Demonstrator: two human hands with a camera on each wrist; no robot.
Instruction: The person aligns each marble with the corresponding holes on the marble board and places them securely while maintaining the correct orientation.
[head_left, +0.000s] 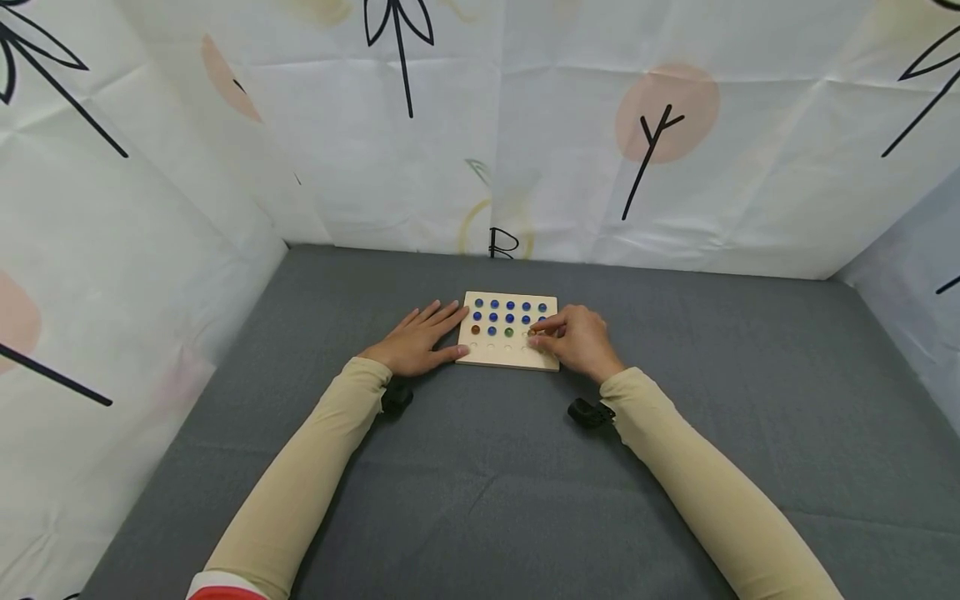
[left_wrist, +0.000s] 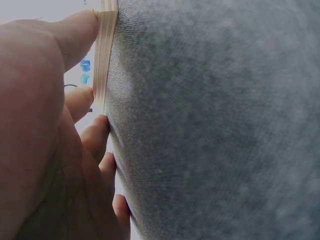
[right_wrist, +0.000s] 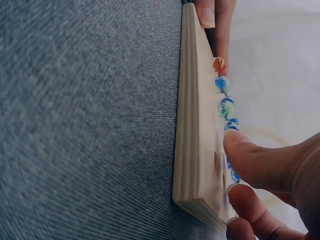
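Note:
A pale wooden board (head_left: 495, 356) with rows of round hollows lies on the grey cloth. Blue marbles (head_left: 510, 305) fill the two far rows as far as they show. The third row bears a brown-orange marble (head_left: 476, 330), a blue one and a green marble (head_left: 509, 332). My left hand (head_left: 420, 340) lies with fingers spread at the board's left side, its thumb (left_wrist: 82, 35) touching the board's edge. With thumb and fingertips my right hand (head_left: 581, 340) pinches a small orange marble (head_left: 532, 332) over the third row, mostly hidden by the fingers.
Grey cloth (head_left: 480, 483) covers the table around the board. White patterned fabric (head_left: 555, 125) hangs behind the table's far edge and along both sides. Hollows without marbles show in the board's nearest row. Dark cameras (head_left: 590, 413) sit at both wrists.

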